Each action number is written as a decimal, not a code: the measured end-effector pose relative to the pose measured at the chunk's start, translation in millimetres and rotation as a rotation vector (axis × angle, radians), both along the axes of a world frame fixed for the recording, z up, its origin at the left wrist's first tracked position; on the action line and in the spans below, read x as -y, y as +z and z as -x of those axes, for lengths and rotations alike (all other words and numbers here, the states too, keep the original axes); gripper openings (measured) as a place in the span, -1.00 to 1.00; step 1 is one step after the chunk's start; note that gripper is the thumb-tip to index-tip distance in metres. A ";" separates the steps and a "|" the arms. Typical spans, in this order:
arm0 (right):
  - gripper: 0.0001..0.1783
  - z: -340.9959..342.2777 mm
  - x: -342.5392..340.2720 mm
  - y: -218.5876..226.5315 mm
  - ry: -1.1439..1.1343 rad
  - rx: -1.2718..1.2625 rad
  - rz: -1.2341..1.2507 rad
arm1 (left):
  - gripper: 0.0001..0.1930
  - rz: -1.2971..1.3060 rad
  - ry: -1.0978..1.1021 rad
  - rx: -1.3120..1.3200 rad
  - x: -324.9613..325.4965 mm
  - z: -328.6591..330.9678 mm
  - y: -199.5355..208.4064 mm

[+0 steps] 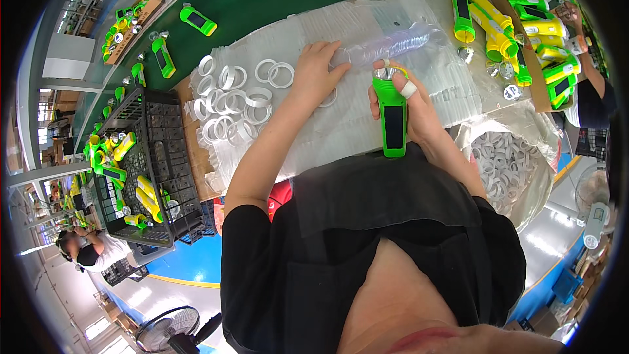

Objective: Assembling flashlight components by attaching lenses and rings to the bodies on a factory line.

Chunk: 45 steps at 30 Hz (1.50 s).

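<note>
Green torch (394, 118), taken as landmark: gripped by the right hand (421, 106), silver reflector (388, 74) at the end away from the worker. Right fingers: curled around its upper body, thumb bearing a white wrap (407, 89) on its right side. Left hand (318, 69): left of the torch and slightly beyond it, fingers loosely bent, thumb and forefinger parted at the left end of a row of clear discs (391, 44); from where I stand, cannot tell whether they touch. White rings (257, 99) lie left of the torch; a sack (532, 204) of more stands to its right, nearer the worker. Judgement: step in hand looks like fetching a disc for the torch head. Next move would call for pinching one disc singly, by its edge, torch steady.
</note>
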State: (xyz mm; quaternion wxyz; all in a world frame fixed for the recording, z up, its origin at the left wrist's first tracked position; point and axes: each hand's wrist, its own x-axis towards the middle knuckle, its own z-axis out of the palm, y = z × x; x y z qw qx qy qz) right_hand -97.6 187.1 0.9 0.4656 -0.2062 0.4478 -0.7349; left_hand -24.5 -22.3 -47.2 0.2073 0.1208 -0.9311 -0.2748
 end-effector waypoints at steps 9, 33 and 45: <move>-0.40 -5.0 -0.6 3.5 0.000 -0.036 -0.008 | -0.53 0.099 -0.070 -0.074 3.9 -5.2 1.8; -0.54 -24.6 31.1 9.0 0.210 -0.187 0.148 | -0.63 -0.085 -0.257 -0.525 -50.9 -53.0 55.0; -0.46 19.6 61.8 0.7 0.021 -0.512 0.279 | -0.39 0.169 -0.151 0.197 -4.2 -77.4 34.3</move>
